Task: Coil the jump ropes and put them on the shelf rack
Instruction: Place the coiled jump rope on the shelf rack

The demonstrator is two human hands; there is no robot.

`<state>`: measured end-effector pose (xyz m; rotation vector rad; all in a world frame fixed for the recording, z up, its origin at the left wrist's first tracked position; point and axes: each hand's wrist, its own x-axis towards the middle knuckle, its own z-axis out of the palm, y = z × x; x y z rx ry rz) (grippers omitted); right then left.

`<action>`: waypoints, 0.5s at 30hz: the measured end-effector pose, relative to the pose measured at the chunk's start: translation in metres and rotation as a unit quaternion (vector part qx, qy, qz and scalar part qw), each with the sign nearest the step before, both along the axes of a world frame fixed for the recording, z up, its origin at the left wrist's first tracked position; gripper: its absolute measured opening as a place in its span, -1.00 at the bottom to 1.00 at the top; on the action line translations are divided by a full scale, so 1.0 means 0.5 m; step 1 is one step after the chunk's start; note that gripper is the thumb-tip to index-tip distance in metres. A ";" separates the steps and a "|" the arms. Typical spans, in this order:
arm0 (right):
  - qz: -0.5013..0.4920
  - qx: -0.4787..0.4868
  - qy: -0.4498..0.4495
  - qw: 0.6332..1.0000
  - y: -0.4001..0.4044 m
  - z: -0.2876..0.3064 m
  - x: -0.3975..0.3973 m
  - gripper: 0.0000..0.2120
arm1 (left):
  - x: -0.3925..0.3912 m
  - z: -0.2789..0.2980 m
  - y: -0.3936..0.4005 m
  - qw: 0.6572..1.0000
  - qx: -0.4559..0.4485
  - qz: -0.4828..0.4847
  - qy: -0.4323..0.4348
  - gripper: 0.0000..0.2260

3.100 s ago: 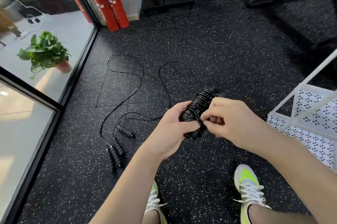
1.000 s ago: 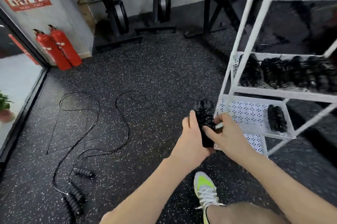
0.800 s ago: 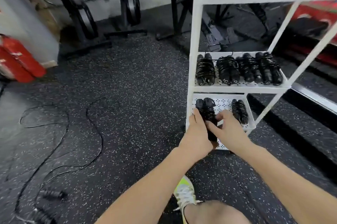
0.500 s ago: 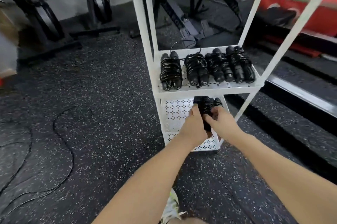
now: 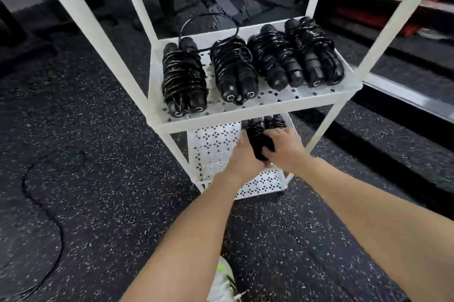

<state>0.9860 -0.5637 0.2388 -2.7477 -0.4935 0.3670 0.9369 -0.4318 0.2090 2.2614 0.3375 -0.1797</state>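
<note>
Both hands wrapped round one coiled jump rope: left hand curled on its near left side, right hand pinching it from the right, each grip closed on the bundle. Held over the lower shelf of the white shelf rack, not yet let go; whether resting on the perforated tray cannot be told. Just beyond the grip and slightly right, another wound bundle lying on that same shelf. Above the grip, four coiled ropes lined up on the upper shelf, so most of the stowing looks done. Far to the left of the grip, on the speckled floor, a loose rope uncoiled, so probably more winding left after this release.
</note>
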 end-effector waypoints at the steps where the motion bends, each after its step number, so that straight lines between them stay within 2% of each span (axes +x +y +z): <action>1: 0.017 -0.032 -0.016 0.999 0.000 -0.007 -0.002 -0.55 | -0.005 -0.004 0.002 1.000 -0.001 -0.001 0.006 -0.35; 4: 0.042 -0.100 -0.050 0.993 -0.002 -0.023 -0.011 -0.56 | -0.011 -0.016 0.002 1.000 -0.006 -0.004 0.013 -0.38; 7: 0.052 -0.115 -0.054 0.990 0.001 -0.022 -0.018 -0.54 | -0.014 -0.009 0.001 0.999 0.011 -0.012 0.037 -0.27; 11: 0.064 -0.125 -0.051 0.989 0.008 0.004 -0.038 -0.58 | -0.031 0.022 0.003 0.991 0.089 -0.067 0.080 -0.09; 15: 0.091 -0.103 -0.029 0.990 0.042 0.058 -0.094 -0.67 | -0.094 0.077 0.020 0.975 0.187 -0.110 0.057 -0.19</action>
